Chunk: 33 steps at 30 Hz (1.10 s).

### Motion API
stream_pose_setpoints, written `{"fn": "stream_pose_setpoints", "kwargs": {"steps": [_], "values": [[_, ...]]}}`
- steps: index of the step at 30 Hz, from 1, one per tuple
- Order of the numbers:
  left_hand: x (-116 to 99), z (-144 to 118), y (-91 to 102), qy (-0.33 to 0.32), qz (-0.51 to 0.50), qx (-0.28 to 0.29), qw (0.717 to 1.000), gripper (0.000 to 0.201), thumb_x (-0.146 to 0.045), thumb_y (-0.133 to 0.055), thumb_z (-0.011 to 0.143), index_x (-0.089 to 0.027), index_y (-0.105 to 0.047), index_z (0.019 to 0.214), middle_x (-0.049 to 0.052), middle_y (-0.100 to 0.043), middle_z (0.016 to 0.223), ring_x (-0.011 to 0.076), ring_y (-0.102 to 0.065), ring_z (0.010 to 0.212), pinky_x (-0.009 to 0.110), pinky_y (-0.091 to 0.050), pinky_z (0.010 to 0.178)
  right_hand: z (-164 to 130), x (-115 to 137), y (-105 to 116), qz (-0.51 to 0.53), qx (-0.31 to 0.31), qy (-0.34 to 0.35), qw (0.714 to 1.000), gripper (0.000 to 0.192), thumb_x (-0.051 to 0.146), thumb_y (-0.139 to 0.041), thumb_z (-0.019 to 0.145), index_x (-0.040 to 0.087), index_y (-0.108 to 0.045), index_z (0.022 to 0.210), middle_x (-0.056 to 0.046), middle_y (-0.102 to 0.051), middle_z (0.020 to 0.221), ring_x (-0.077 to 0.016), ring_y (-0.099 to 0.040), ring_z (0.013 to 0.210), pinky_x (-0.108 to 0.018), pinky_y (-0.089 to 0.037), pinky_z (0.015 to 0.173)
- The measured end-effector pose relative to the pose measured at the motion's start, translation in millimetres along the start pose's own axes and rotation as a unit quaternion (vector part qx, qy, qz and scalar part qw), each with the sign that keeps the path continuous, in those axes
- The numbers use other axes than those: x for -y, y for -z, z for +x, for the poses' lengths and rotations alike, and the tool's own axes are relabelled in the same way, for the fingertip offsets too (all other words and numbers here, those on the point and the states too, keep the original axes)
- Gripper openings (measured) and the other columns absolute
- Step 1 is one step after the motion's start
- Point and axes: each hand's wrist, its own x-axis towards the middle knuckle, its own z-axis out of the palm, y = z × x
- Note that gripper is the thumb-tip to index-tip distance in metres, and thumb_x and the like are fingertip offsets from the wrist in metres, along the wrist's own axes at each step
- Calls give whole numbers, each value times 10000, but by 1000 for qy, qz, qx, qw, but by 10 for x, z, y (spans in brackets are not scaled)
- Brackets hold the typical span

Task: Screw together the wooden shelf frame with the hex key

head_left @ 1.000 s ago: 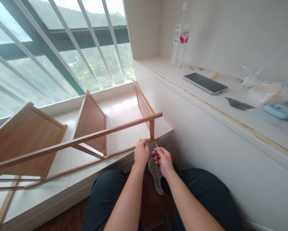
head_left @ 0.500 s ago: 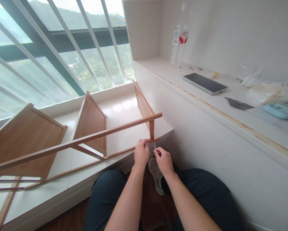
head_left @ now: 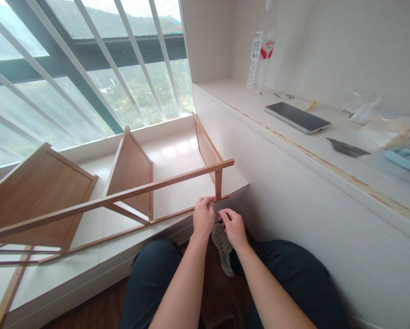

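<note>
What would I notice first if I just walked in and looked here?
A big wooden shelf frame lies on its side along the window ledge. At its near corner the left hand grips a thin rail, the right hand close beside it. Up right, a phone and a clear bottle sit on a white counter.

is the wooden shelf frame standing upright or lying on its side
On its side. The wooden shelf frame lies on the window ledge, its shelf panels standing on edge and its long rails running sideways.
</note>
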Motion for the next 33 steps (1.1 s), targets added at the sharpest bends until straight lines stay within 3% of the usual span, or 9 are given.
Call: {"fn": "stream_pose_setpoints", "kwargs": {"steps": [3,7,11,13,16,21,24,28,33], "values": [[-56,-42,12,4,-18,-26,999,250,-127,-565,922,-227,-753,1054,87,-689,1125,243,-665,1003,366,-488,920,-21,38,-14,7,11,5,1000,363,456,-548,959,157,-752,926,-49,-724,767,-185,-629,653,-284,-487,606],[-170,-168,45,39,-65,-78,994,269,-224,-588,919,-242,-695,1165,95,-619,1246,195,-603,810,374,-469,877,-31,169,27,-8,19,27,999,360,459,-530,973,165,-728,913,-61,-734,809,-193,-631,682,-289,-489,632],[-200,-303,13,110,-176,-11,978,147,-356,-646,882,-215,-684,867,37,-644,853,156,-541,640,297,-459,659,-49,388,165,-62,64,75,993,266,372,-547,977,197,-711,862,-46,-729,849,-192,-640,779,-289,-474,739],[-176,-346,-29,173,-244,48,953,273,-457,-639,869,-207,-628,762,-10,-534,619,135,-453,500,260,-357,491,-72,505,270,-103,105,97,984,243,303,-554,968,209,-694,793,-29,-711,822,-182,-627,783,-284,-442,754],[-151,-374,-85,259,-335,105,900,376,-564,-681,805,-196,-613,770,-66,-397,513,99,-335,418,220,-207,416,-87,648,455,-175,160,109,965,239,230,-559,948,213,-666,735,-16,-692,782,-168,-594,733,-284,-375,701],[-240,-344,-197,334,-444,139,820,489,-517,-881,593,-139,-681,830,-35,-504,621,52,-352,463,178,-181,429,98,771,730,-262,233,108,930,204,137,-621,852,212,-663,668,-5,-706,724,-156,-571,665,-287,-297,646],[-322,-297,-356,351,-491,102,791,493,-493,-908,570,-139,-676,823,-38,-504,618,48,-356,479,168,-180,434,270,772,794,-266,252,102,925,190,147,-641,849,216,-676,675,6,-726,730,-157,-606,681,-273,-340,661],[-395,-238,-584,370,-539,18,756,481,-499,-876,637,-159,-672,908,-73,-466,589,46,-346,482,158,-232,453,388,697,758,-249,219,84,939,215,217,-588,941,213,-669,742,-3,-746,810,-168,-658,783,-265,-426,750],[-401,-199,-661,394,-564,-25,725,384,-437,-848,715,-157,-684,920,-64,-505,587,60,-412,486,174,-326,483,419,600,689,-253,195,60,946,221,270,-564,976,223,-670,788,-4,-728,786,-178,-646,745,-280,-447,738]]}}
